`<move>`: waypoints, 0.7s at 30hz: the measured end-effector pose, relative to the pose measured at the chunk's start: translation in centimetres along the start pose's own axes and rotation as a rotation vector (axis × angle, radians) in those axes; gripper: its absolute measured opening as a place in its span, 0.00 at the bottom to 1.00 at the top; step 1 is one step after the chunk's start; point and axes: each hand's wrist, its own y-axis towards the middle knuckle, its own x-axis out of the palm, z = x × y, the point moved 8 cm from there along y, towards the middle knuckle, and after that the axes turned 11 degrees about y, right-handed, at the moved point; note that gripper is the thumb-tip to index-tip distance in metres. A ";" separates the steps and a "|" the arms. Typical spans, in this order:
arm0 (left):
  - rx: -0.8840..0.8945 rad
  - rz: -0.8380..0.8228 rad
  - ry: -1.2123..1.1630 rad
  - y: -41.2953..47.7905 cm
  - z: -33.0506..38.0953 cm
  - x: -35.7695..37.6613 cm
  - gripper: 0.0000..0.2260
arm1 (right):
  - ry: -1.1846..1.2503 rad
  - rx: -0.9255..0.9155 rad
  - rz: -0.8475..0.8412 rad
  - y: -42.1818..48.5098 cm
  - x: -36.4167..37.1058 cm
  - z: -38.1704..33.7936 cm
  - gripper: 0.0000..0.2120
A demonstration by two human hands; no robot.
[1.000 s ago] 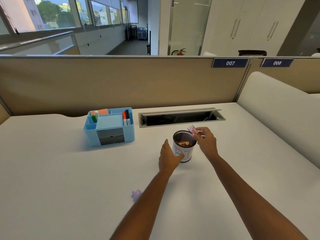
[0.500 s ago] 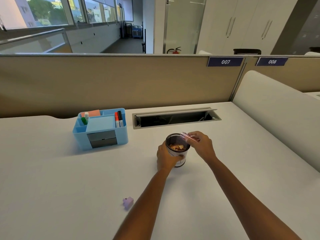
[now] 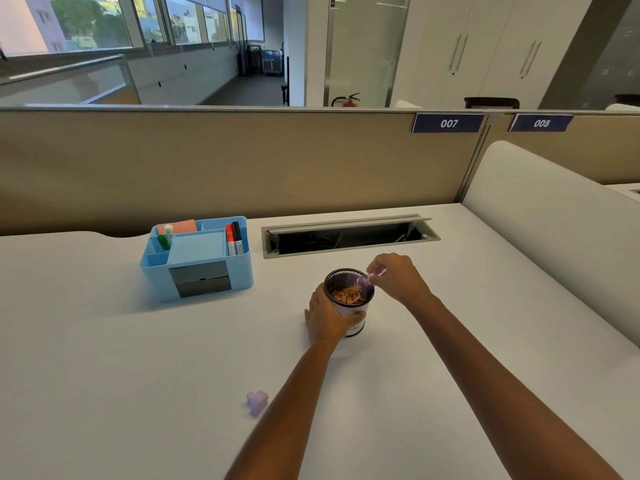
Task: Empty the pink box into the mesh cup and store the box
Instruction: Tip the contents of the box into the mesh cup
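A black mesh cup (image 3: 346, 282) with a white label stands on the white desk (image 3: 138, 375), holding several small tan pieces. My left hand (image 3: 329, 317) wraps around the cup's near side. My right hand (image 3: 398, 278) holds the small pink see-through box (image 3: 369, 279) tilted over the cup's right rim, its mouth pointing down into the cup. A small purple piece (image 3: 257, 401), maybe the box's lid, lies on the desk near my left forearm.
A blue desk organiser (image 3: 197, 258) with markers, a glue stick and notes stands to the left of the cup. An open cable tray (image 3: 349, 235) runs along the desk's back. A tan partition (image 3: 242, 161) rises behind, and a white divider (image 3: 554, 237) on the right.
My left hand moved from beside the cup to gripping it. My right hand tipped the pink box further over the cup's rim.
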 end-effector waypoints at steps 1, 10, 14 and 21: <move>0.000 -0.002 0.008 0.0 0.0 0.0 0.40 | 0.008 0.006 -0.011 0.0 0.1 -0.1 0.11; 0.014 -0.027 0.043 0.1 0.1 0.1 0.41 | -0.016 0.000 0.017 -0.2 0.2 -0.5 0.12; 0.017 -0.031 0.048 0.0 0.1 0.1 0.40 | 0.094 -0.001 0.077 -0.7 -0.4 -0.2 0.12; 0.003 -0.070 0.030 -0.4 -0.5 0.1 0.39 | 0.488 0.144 0.128 -1.9 -0.5 1.9 0.14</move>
